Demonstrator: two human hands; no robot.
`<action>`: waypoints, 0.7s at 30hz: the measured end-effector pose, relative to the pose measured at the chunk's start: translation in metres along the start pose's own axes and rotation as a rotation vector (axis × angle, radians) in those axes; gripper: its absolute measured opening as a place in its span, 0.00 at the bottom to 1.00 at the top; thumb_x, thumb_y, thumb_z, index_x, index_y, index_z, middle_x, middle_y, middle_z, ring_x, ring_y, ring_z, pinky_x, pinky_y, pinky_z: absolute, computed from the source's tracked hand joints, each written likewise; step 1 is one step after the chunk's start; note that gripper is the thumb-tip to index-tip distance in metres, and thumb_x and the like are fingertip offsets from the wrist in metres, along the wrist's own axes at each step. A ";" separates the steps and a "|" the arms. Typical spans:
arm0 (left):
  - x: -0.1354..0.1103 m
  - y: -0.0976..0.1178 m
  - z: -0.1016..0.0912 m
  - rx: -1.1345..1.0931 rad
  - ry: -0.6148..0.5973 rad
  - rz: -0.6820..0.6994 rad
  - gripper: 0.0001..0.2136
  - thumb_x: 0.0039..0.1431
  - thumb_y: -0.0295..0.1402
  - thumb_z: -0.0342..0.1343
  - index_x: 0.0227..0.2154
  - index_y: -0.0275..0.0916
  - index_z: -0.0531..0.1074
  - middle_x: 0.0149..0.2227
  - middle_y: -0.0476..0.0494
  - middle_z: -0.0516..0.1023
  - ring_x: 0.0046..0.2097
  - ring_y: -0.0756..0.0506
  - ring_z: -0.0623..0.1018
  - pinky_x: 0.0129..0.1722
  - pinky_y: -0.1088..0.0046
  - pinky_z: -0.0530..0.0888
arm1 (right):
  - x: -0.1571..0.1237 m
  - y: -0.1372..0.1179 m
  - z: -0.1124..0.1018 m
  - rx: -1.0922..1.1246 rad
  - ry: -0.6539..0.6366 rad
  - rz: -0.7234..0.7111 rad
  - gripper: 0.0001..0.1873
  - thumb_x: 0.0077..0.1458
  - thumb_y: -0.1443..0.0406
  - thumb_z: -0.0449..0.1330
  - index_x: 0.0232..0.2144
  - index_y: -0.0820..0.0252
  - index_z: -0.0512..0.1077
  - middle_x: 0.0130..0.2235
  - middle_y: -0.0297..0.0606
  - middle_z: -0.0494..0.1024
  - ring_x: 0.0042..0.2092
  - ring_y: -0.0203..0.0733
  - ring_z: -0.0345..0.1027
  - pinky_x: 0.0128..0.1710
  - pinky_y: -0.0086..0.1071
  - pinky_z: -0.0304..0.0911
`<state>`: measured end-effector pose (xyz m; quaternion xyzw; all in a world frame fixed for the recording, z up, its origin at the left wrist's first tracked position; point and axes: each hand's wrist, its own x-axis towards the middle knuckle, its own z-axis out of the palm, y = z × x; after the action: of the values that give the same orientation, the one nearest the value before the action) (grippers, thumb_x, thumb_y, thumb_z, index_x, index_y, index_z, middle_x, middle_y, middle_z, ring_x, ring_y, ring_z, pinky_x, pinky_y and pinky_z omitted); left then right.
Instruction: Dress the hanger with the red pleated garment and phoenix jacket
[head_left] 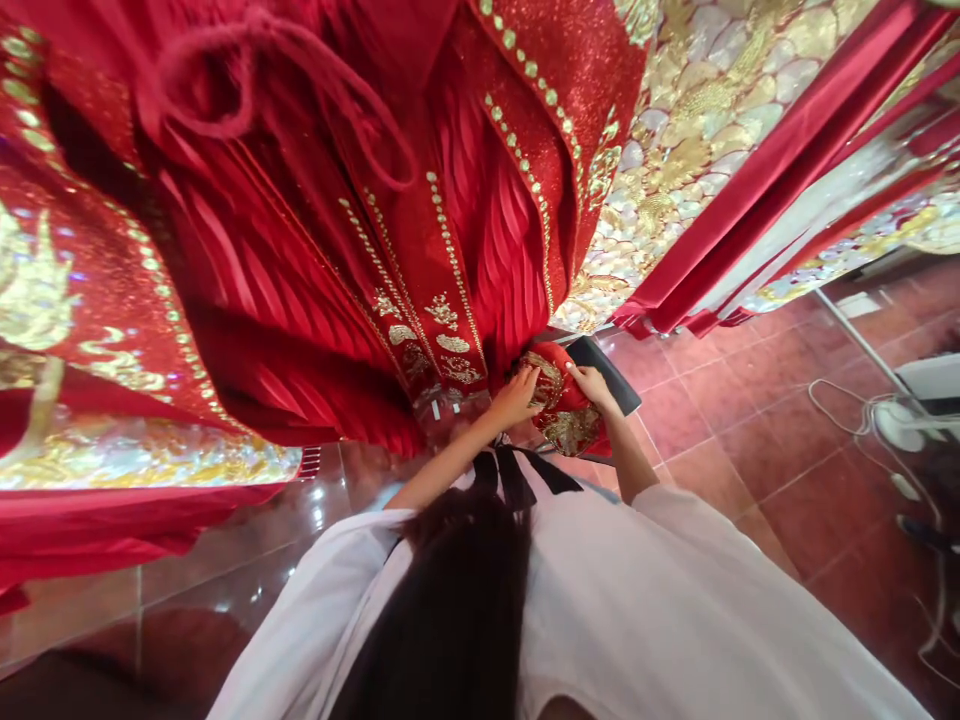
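In front of my body, both hands are at a red piece of cloth with gold embroidery point(551, 378), which looks bunched or folded; its exact kind is not clear. My left hand point(516, 397) grips its left side, with the fingers lying over the gold pattern. At its upper right edge, my right hand point(591, 385) pinches the cloth, thumb on top and the other fingers mostly hidden. Just beyond hangs a red pleated skirt point(510, 240) with beaded panels point(450, 300) trimmed in gold.
A red cord point(360, 95) dangles high over the skirt. To the right are a gold scale-patterned garment point(697, 110) and red drapes point(772, 190). A dark flat object point(611, 375) lies behind my right hand. White cables point(855, 425) and a metal pole point(859, 340) stand over the tiled floor point(727, 430).
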<state>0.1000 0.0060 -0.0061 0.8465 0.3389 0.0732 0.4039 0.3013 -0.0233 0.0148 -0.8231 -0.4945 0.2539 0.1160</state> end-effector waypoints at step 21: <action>-0.098 0.009 -0.094 -0.457 0.701 -0.227 0.09 0.45 0.36 0.46 0.20 0.36 0.66 0.19 0.49 0.67 0.24 0.49 0.66 0.26 0.76 0.66 | -0.064 -0.050 -0.056 0.317 -0.150 -0.539 0.24 0.53 0.59 0.61 0.51 0.60 0.70 0.54 0.43 0.71 0.55 0.46 0.66 0.56 0.39 0.61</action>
<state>-0.0067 -0.0003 0.0778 0.6166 0.5215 0.3848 0.4469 0.2696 -0.0515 0.1035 -0.6132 -0.6562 0.3479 0.2690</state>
